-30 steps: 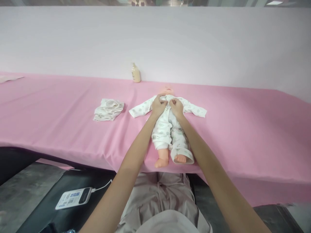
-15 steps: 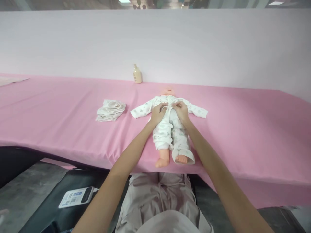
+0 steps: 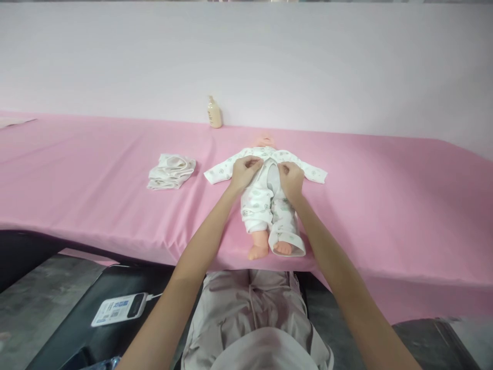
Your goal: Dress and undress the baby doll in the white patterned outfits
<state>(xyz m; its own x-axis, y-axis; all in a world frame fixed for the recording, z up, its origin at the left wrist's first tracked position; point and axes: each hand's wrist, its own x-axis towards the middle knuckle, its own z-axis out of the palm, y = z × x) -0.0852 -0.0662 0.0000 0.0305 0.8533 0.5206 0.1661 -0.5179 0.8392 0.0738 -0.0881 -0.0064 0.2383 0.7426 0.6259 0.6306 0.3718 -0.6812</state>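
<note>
While a pale flat cloth [image 3: 15,122] lies at the upper left of the frame, a white rectangular device with a dark panel and a white cable [image 3: 118,309] rests on the black seat [image 3: 73,329] at the lower left. Right of them, on the pink sheet [image 3: 370,205], sit a folded stack of white cloth [image 3: 171,172] and, farther back against the white wall [image 3: 346,67], an upright cream-coloured pump bottle [image 3: 214,113]. The left hand [image 3: 245,173] pinches the front edge of a white long-sleeved baby garment with small dark prints [image 3: 256,204], thumb and fingers together on the cloth. This garment dresses a peach-coloured doll [image 3: 265,141] that lies on its back at the centre of the frame, head toward the wall and feet near the sheet's front edge. Both sleeves spread flat to the sides; the leg on the left is rucked above a bare foot, while the one on the right ends in a wide cuff around the toes. Between the hands the front gapes, showing a pale greyish patch. The right hand [image 3: 291,181] is likewise closed on the opposite edge. Compared with half a second ago, the fingertips stand wider apart and more of that patch shows; sleeves, feet, stack and bottle keep their arrangement.
</note>
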